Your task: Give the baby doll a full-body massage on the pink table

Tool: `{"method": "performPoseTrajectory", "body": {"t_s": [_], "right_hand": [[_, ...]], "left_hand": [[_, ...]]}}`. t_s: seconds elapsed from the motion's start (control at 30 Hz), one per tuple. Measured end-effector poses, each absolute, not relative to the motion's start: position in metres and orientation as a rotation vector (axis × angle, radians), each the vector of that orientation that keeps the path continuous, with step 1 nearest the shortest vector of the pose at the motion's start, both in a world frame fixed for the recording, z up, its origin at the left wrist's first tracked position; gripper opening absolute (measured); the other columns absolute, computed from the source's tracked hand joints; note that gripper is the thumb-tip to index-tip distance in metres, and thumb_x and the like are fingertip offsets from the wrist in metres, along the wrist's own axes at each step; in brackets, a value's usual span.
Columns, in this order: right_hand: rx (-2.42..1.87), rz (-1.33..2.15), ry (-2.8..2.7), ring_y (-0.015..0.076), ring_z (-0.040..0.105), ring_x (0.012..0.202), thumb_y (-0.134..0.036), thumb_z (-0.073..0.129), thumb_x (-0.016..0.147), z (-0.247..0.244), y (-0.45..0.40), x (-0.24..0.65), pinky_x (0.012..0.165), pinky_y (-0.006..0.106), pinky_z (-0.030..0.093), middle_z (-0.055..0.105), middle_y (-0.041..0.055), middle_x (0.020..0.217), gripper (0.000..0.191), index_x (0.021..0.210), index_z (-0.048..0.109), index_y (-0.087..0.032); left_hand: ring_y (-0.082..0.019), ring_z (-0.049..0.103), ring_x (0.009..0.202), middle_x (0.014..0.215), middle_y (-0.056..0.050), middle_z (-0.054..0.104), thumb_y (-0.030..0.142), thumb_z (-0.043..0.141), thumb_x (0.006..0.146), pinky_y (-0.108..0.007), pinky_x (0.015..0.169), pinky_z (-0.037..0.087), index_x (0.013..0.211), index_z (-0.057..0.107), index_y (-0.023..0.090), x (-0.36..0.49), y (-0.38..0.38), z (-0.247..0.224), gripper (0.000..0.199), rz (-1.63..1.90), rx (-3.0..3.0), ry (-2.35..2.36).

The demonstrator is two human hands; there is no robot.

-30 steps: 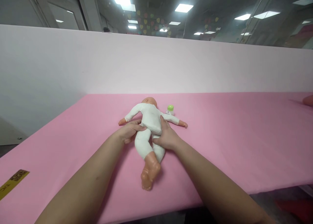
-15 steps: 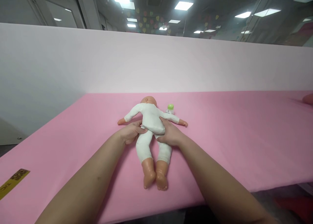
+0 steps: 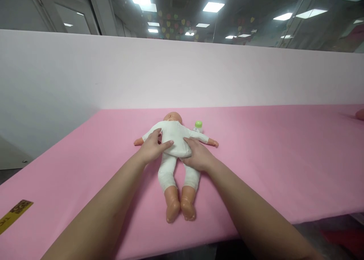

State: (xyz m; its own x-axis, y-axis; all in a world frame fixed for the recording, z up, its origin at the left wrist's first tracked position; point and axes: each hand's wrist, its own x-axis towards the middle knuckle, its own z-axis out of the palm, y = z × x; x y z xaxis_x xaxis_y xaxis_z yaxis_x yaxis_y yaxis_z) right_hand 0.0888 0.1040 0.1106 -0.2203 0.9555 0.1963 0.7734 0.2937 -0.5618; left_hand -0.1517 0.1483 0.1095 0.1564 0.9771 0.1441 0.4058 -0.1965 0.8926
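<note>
The doll point(image 3: 176, 138) lies on the pink table point(image 3: 270, 157), feet toward the near edge; the left hand point(image 3: 152, 148) spreads wide, thumb over its torso, the right hand point(image 3: 200, 155) holding its hip.

A baby doll with white cloth body point(image 3: 175, 135) lay on the flat pink table point(image 3: 270, 157). The spread left hand point(image 3: 152, 148) and the right hand point(image 3: 200, 155) were at its sides; a small green-capped bottle point(image 3: 198, 124) stood behind one arm point(image 3: 199, 136).

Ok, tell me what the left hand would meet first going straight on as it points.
The doll's torso, most likely; whether the left hand touches it now is unclear.
</note>
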Motion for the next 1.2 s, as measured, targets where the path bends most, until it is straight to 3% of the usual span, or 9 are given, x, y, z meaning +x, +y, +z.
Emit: {"method": "performPoseTrajectory", "body": {"t_s": [0.1,0.2,0.27,0.4,0.57,0.7,0.87,0.97,1.2], "right_hand": [[-1.496,0.510,-2.075,0.0353,0.054,0.139,-0.035,0.076,0.083,0.111,0.103,0.091,0.109,0.046,0.049,0.063,0.0098,0.146,0.066,0.146,0.062,-0.024],[-1.507,0.452,-2.027,0.0321,0.056,0.135,-0.036,0.078,0.081,0.111,0.104,0.090,0.110,0.043,0.047,0.064,0.0095,0.142,0.060,0.138,0.066,-0.022],[-1.497,0.373,-2.013,0.0290,0.060,0.126,-0.035,0.079,0.081,0.112,0.104,0.090,0.106,0.041,0.047,0.067,0.0086,0.132,0.047,0.126,0.070,-0.022],[-1.494,0.270,-2.091,0.0255,0.064,0.108,-0.028,0.076,0.084,0.112,0.102,0.089,0.092,0.036,0.048,0.069,0.0068,0.110,0.021,0.103,0.073,-0.022],[-1.507,0.293,-2.225,0.0224,0.063,0.089,-0.022,0.069,0.085,0.111,0.097,0.082,0.072,0.032,0.043,0.070,0.0051,0.097,0.004,0.088,0.071,-0.021],[-1.515,0.363,-2.265,0.0194,0.060,0.077,-0.013,0.066,0.083,0.114,0.093,0.076,0.065,0.033,0.036,0.071,0.0045,0.086,0.009,0.078,0.071,-0.019],[-1.507,0.426,-2.302,0.0171,0.054,0.067,-0.009,0.065,0.080,0.114,0.089,0.075,0.061,0.034,0.031,0.067,0.0016,0.070,0.014,0.071,0.069,-0.019],[-1.444,0.395,-2.280,0.0163,0.055,0.068,-0.011,0.060,0.083,0.114,0.091,0.076,0.061,0.032,0.033,0.068,0.0006,0.074,0.018,0.068,0.064,-0.020],[-1.377,0.318,-2.119,0.0206,0.063,0.089,-0.010,0.056,0.083,0.113,0.098,0.075,0.077,0.030,0.044,0.071,0.0034,0.088,0.017,0.084,0.068,-0.021]], "left_hand": [[-0.038,0.057,0.130,0.148,-0.015,0.056,0.052,0.074,0.087,-0.049,0.106,0.045,0.146,0.057,0.024,-0.143,0.141,0.108,0.067,1.172,2.064,1.503],[-0.035,0.060,0.114,0.114,-0.011,0.069,0.039,0.065,0.091,-0.050,0.106,0.042,0.111,0.072,0.023,-0.128,0.129,0.109,0.026,1.077,2.457,1.435],[-0.032,0.062,0.099,0.095,-0.010,0.068,0.034,0.061,0.092,-0.049,0.099,0.044,0.091,0.071,0.023,-0.119,0.122,0.110,0.015,0.906,2.598,1.377],[-0.030,0.061,0.084,0.082,-0.010,0.064,0.031,0.054,0.093,-0.045,0.080,0.043,0.077,0.068,0.023,-0.109,0.120,0.109,0.022,0.656,2.624,1.409],[-0.036,0.063,0.085,0.075,-0.013,0.060,0.036,0.064,0.086,-0.049,0.084,0.040,0.067,0.068,0.021,-0.107,0.124,0.107,0.025,0.605,2.416,1.417],[-0.038,0.064,0.085,0.062,-0.012,0.056,0.043,0.072,0.081,-0.052,0.089,0.040,0.060,0.067,0.022,-0.109,0.124,0.106,0.030,0.539,2.290,1.235],[-0.030,0.061,0.070,0.055,-0.008,0.056,0.041,0.073,0.080,-0.049,0.081,0.043,0.057,0.066,0.023,-0.114,0.119,0.115,0.030,0.455,2.316,1.075],[-0.026,0.058,0.064,0.060,-0.008,0.060,0.033,0.065,0.086,-0.046,0.073,0.042,0.060,0.066,0.021,-0.113,0.115,0.124,0.028,0.437,2.466,1.226],[-0.028,0.065,0.085,0.083,-0.009,0.069,0.023,0.052,0.093,-0.042,0.077,0.044,0.082,0.073,0.021,-0.109,0.114,0.122,0.025,0.592,2.790,1.454]]}}
